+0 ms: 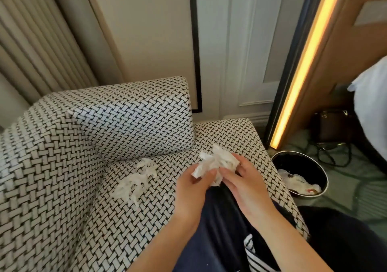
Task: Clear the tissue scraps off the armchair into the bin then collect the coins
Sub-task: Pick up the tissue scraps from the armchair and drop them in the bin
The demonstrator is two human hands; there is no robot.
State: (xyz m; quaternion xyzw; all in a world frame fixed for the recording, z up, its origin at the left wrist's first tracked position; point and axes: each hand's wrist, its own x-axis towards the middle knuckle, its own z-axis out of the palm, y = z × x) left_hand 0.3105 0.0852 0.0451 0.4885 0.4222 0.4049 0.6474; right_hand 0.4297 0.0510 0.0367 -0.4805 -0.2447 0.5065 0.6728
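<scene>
An armchair upholstered in a black-and-white woven pattern is shown filling the left and centre of the view, its seat cushion extending toward a panelled wall. A round black bin is seen on the floor just beside the seat's right edge, with crumpled white tissue lying inside it. A dark handbag is placed on the floor beyond the bin. Above the seat, the left hand and right hand are held together, both clamped on one tissue wad, which is pinched between thumbs and fingers. Loose tissue scraps are scattered on the seat cushion near the backrest corner, left of the hands.
</scene>
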